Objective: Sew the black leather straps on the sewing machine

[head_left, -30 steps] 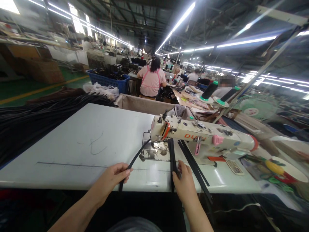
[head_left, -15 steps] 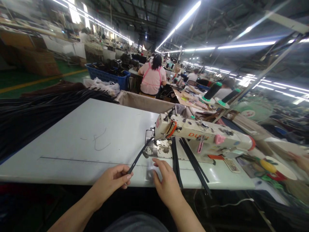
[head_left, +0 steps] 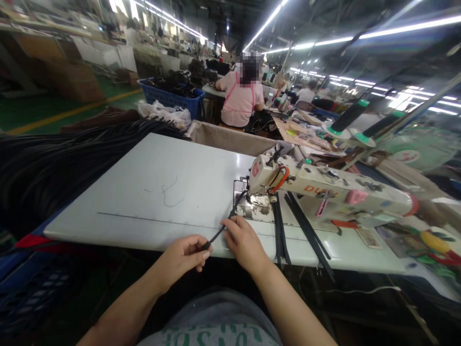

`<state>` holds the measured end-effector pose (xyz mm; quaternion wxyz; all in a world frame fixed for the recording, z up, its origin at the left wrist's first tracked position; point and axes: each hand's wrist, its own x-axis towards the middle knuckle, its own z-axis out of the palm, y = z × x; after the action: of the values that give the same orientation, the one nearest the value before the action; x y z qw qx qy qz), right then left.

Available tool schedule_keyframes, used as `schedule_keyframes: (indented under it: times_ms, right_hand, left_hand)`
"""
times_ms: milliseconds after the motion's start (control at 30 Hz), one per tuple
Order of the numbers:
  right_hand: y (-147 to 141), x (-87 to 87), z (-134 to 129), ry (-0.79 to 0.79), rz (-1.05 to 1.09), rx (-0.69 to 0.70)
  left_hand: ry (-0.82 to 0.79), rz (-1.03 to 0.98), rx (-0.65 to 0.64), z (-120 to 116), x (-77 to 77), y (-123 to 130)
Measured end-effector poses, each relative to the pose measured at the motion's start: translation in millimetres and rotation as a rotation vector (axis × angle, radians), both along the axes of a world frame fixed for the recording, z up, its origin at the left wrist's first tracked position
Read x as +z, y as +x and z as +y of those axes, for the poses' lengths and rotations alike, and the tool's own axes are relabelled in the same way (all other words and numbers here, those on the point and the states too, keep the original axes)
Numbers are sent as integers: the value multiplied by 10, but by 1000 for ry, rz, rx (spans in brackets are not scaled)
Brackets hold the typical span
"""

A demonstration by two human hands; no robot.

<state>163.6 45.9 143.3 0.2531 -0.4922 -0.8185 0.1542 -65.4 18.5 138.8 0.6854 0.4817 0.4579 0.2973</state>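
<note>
Head view: left hand pinches the end of the black strap between thumb and fingers, by the table's near edge. Strap runs from there past the right fingertips up to the sewing machine. Right hand: fingers curled, tips at the strap; can't tell if they grip it. Open tabletop ahead and left of the left fingers. Tighter right of the right fingers: loose strips, ends over the edge. Strap's far end hidden at the machine head; left fingertips partly hidden, background blurred.
</note>
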Motion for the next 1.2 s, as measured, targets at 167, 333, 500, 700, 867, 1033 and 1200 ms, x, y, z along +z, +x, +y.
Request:
schedule_keyframes:
  times_ms: [167,333,500,700,867,1033,1200]
  right_hand:
    - [13,55,-98,-11,28,-36]
    - [-71,138,-382,-35,-15,27]
    - [-178,205,-632,-44,-54,187]
    - [324,184,-723,-186,177,56]
    - [918,72,-786,-275,410,-76]
    - [1075,31,-802,-277,399,-108]
    - [1176,-3,-730,-250,389,-188]
  left_hand:
    - [151,130,76,-2,-135,-275]
    - [388,358,-17,30,-100,-400]
    - [414,380,-377,13,35,-255]
    - [409,388,-412,86,41,-352]
    - [445,448,-282,232,93,-595]
    - [376,545,-360,308,163,-604]
    - [231,591,-439,301,157,-544]
